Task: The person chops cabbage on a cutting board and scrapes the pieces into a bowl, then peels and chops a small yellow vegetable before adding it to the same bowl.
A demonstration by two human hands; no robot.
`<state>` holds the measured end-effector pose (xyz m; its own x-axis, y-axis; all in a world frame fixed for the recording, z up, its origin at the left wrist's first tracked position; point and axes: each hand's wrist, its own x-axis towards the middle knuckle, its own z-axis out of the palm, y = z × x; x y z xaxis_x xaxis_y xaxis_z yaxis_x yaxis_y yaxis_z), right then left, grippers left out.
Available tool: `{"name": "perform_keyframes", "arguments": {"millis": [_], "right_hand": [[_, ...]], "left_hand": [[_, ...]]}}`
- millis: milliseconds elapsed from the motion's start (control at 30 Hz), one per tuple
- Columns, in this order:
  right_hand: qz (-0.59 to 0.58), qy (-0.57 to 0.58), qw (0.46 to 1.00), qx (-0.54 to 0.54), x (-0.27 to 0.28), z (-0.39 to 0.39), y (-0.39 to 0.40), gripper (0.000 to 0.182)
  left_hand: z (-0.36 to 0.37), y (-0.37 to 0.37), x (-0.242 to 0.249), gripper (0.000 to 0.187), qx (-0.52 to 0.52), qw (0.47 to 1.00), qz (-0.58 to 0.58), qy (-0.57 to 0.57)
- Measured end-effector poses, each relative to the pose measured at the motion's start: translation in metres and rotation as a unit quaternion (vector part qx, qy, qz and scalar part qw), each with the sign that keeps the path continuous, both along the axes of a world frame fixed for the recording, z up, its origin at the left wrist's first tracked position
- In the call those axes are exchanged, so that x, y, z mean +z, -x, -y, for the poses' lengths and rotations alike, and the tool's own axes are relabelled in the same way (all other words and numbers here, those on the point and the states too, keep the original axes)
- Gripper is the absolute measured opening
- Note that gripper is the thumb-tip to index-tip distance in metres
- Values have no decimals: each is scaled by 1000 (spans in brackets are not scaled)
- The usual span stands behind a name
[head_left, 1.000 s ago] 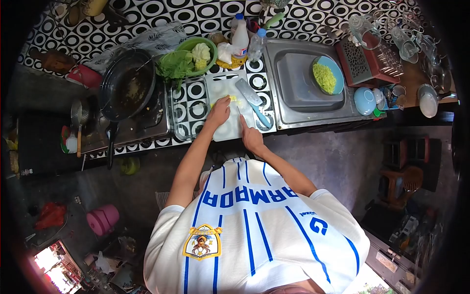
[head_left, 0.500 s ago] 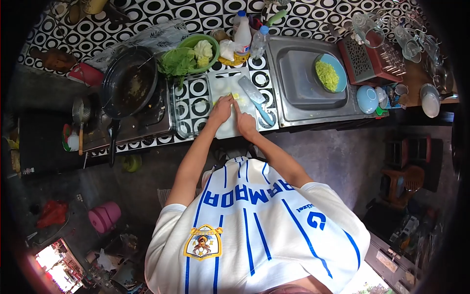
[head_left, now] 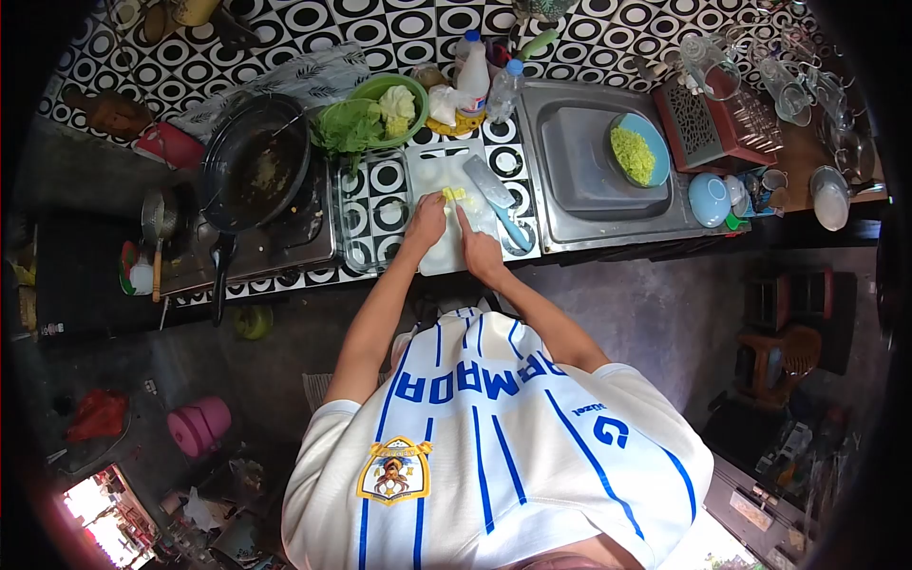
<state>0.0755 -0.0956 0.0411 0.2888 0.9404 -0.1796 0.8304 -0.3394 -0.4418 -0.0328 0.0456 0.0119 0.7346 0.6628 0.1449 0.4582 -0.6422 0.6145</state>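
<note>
On the white cutting board (head_left: 440, 249), small yellow pieces (head_left: 454, 194) lie near its middle. My left hand (head_left: 427, 220) is closed, its fingertips pinched at the left edge of these pieces. Just to the right, my right hand (head_left: 482, 250) has its index finger stretched toward the pieces, apart from them, with the other fingers curled and nothing visible in them. A cleaver (head_left: 488, 182) with a light-blue handle lies untouched along the board's right side. Beside the board on the left is a clear glass dish (head_left: 369, 249).
A black wok (head_left: 256, 169) sits on the stove at left. Behind the board stand a green basin (head_left: 410, 93) of leafy vegetables, a white bottle (head_left: 472, 74) and a clear bottle (head_left: 505, 92). In the sink (head_left: 549, 220), a blue bowl (head_left: 657, 142) of shredded greens rests on a grey tub (head_left: 579, 176).
My right hand has drawn back slightly toward me, its index finger coming away from the yellow pieces. My left hand stays at nearly the same spot. The view has shifted a little.
</note>
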Motion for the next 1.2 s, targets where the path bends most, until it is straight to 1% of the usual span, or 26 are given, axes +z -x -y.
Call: {"name": "perform_keyframes", "arguments": {"millis": [67,167,233,367,467,567,667,767,867,967,1067,1200], "right_hand": [[12,-8,1000,5,-3,-20,1,76],[24,-18,999,14,-24,-37,-3,77],[30,-9,999,20,-28,-35,-6,79],[43,8,999,24,-25,-7,-5,84],[30,44,998,37,-17,25,-2,86],[30,68,996,46,-5,43,-4,85],[-2,20,999,32,1,42,-7,80],[6,-32,999,23,-5,19,-10,72],[-1,-37,999,29,-14,-9,-17,67],[5,-29,998,52,-19,-27,-23,64],[14,-39,997,65,-26,-33,-26,65],[30,-20,997,75,-30,-25,-24,69]], "left_hand": [[-3,-1,-1,36,-12,999,-34,14],[-4,0,-3,36,-30,999,-22,-6],[-6,-1,-10,37,-41,998,-40,-26],[-4,-3,-11,34,-47,997,-56,-32],[-4,-4,-6,34,-47,994,-96,-31],[1,-4,-2,37,-41,993,-107,-41],[9,-5,7,39,-22,991,-125,-33],[12,-7,3,39,-12,994,-105,-17],[10,-6,-8,39,13,996,-74,-51],[15,2,12,39,16,994,-98,-37],[15,6,0,39,-11,987,-140,-80],[21,3,-7,38,1,982,-150,-113]]}}
